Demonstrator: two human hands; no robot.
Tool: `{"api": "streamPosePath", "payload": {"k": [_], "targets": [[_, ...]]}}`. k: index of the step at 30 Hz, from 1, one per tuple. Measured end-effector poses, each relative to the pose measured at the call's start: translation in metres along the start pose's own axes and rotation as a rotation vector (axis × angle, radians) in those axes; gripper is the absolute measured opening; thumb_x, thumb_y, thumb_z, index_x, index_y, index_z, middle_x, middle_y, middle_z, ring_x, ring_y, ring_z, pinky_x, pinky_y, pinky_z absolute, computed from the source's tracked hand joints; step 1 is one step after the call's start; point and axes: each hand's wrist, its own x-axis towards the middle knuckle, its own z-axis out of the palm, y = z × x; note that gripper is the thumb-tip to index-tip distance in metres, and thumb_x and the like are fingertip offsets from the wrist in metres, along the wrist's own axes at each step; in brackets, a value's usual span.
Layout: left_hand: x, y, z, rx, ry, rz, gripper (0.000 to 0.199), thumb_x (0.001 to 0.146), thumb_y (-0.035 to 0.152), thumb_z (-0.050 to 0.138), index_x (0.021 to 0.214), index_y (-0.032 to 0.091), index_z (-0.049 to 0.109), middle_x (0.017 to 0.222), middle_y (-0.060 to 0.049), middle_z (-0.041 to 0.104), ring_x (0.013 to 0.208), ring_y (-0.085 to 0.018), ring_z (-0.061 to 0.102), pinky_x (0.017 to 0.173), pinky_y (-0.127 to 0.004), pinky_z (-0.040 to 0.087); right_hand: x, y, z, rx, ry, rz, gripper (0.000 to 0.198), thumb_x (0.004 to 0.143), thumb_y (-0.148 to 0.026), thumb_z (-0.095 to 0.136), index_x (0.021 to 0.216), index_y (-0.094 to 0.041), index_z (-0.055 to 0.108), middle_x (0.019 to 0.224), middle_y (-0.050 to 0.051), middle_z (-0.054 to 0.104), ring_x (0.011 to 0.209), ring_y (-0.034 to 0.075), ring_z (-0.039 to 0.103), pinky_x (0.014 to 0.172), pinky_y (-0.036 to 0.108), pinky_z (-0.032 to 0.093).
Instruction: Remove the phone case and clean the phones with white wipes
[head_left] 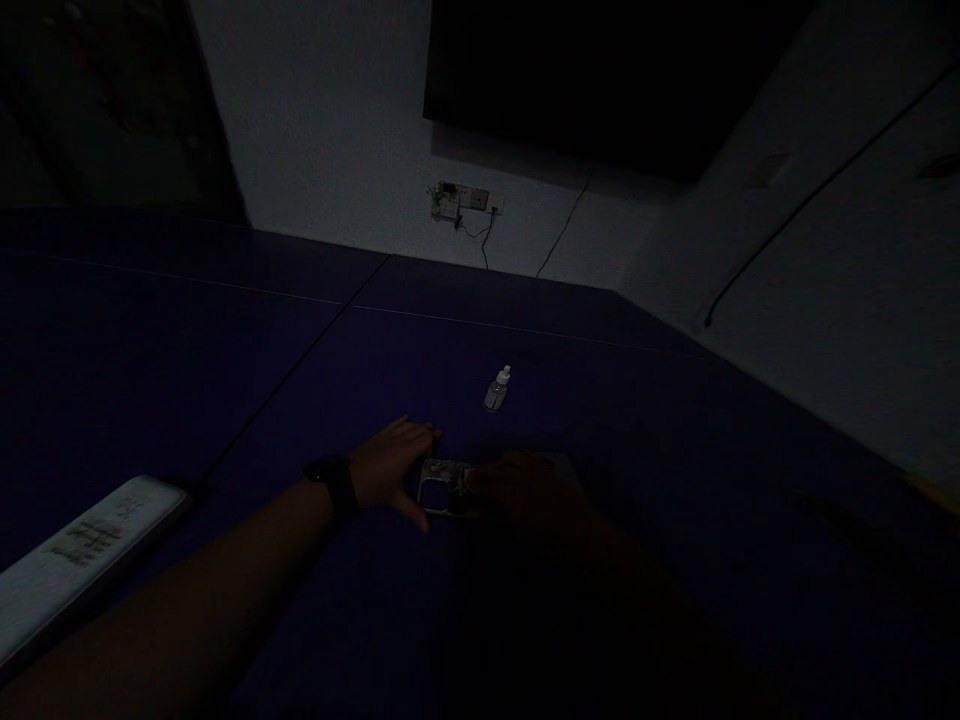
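Very dark frame, details limited. Left hand [394, 465] lies flat on the dark blue table [675, 560], fingers spread and released, thumb side touching the left edge of a phone case [444, 490] that lies flat on the table; not gripping it, just pressed against it. A black watch [335, 483] sits on the left wrist, forearm running back toward the near left corner. Right hand [525, 488] is in deep shadow, resting over the right part of the phone case; fingertips appear to touch the case near its camera cutout, but cannot tell whether it is grasping or only resting there. The phone case is near center, between both hands, camera cutout toward the left. A small dropper bottle [497, 390] stands upright on the table just beyond the hands, apart from them and from the case. At the near left edge a long white bar-shaped object [82, 555] with dark markings lies on the table, well apart from the hands. On the far wall a socket plate [459, 200] with thin cables hanging down, below a large dark panel [600, 80].
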Motion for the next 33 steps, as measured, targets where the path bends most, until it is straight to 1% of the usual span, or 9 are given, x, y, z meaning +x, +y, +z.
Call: {"api": "streamPosePath", "payload": {"k": [4,8,10,15,19,24,26,29,33], "targets": [[0.000,0.000,-0.001,0.017,-0.010,-0.009,0.090,0.046,0.083,0.079,0.108,0.022,0.054,0.140,-0.019,0.056,0.137,-0.042,0.046,0.116,-0.066,0.022,0.001,0.004,0.002,-0.046,0.036,0.071,0.040,0.094,-0.013,0.052,0.131,-0.024,0.063,0.134,0.008,0.064,0.110,0.025,0.057,0.096,0.044,0.041],[0.000,0.001,-0.002,0.006,0.001,0.017,0.085,0.049,0.082,0.078,0.105,0.023,0.054,0.140,-0.017,0.057,0.135,-0.040,0.048,0.117,-0.064,0.021,-0.003,0.011,0.002,-0.036,-0.025,0.016,0.036,0.090,-0.016,0.059,0.124,-0.027,0.068,0.130,0.006,0.067,0.109,0.025,0.058,0.096,0.044,0.040],[0.000,0.002,-0.002,0.003,0.010,0.015,0.085,0.049,0.082,0.078,0.105,0.023,0.054,0.139,-0.018,0.058,0.134,-0.040,0.049,0.117,-0.064,0.022,-0.003,0.011,0.000,-0.021,-0.019,0.011,0.038,0.092,-0.016,0.058,0.127,-0.027,0.065,0.132,0.006,0.065,0.111,0.025,0.057,0.097,0.044,0.040],[0.000,0.002,-0.002,-0.002,0.012,0.005,0.083,0.049,0.083,0.078,0.101,0.023,0.054,0.136,-0.017,0.059,0.131,-0.040,0.051,0.117,-0.064,0.022,-0.008,0.010,-0.010,-0.041,0.004,0.123,0.039,0.093,-0.015,0.056,0.130,-0.025,0.064,0.130,0.008,0.066,0.111,0.026,0.057,0.097,0.046,0.039],[-0.001,0.002,-0.003,0.001,0.004,0.001,0.083,0.047,0.083,0.078,0.099,0.023,0.055,0.138,-0.018,0.058,0.132,-0.039,0.050,0.117,-0.063,0.021,-0.012,0.008,-0.016,-0.034,-0.027,0.073,0.034,0.092,-0.014,0.057,0.121,-0.026,0.068,0.123,0.006,0.069,0.106,0.025,0.058,0.093,0.043,0.041],[-0.001,0.002,-0.004,0.009,-0.012,-0.015,0.084,0.047,0.083,0.078,0.100,0.022,0.055,0.139,-0.019,0.058,0.134,-0.040,0.049,0.117,-0.064,0.022,-0.010,0.005,-0.018,-0.046,-0.006,0.090,0.040,0.092,-0.012,0.056,0.130,-0.024,0.063,0.133,0.008,0.065,0.112,0.026,0.056,0.095,0.044,0.042],[0.000,0.001,-0.004,0.015,-0.013,-0.009,0.084,0.048,0.084,0.077,0.101,0.022,0.055,0.140,-0.019,0.057,0.134,-0.041,0.048,0.117,-0.065,0.022,-0.012,0.008,-0.020,-0.047,-0.019,0.123,0.037,0.091,-0.012,0.056,0.124,-0.025,0.067,0.128,0.007,0.068,0.109,0.026,0.058,0.095,0.046,0.042],[-0.001,0.000,-0.003,0.017,-0.013,-0.006,0.085,0.048,0.084,0.076,0.102,0.022,0.055,0.140,-0.018,0.057,0.133,-0.040,0.049,0.117,-0.065,0.021,-0.015,0.013,-0.020,-0.034,-0.055,0.085,0.031,0.089,-0.010,0.056,0.111,-0.025,0.072,0.119,0.005,0.071,0.102,0.024,0.059,0.093,0.045,0.042],[-0.002,0.000,-0.002,0.018,-0.019,-0.015,0.084,0.049,0.083,0.077,0.103,0.023,0.056,0.139,-0.018,0.057,0.134,-0.041,0.048,0.116,-0.065,0.022,-0.016,0.014,-0.014,-0.021,-0.034,0.076,0.043,0.092,-0.013,0.054,0.132,-0.025,0.062,0.133,0.006,0.065,0.111,0.026,0.056,0.095,0.044,0.041]]}}
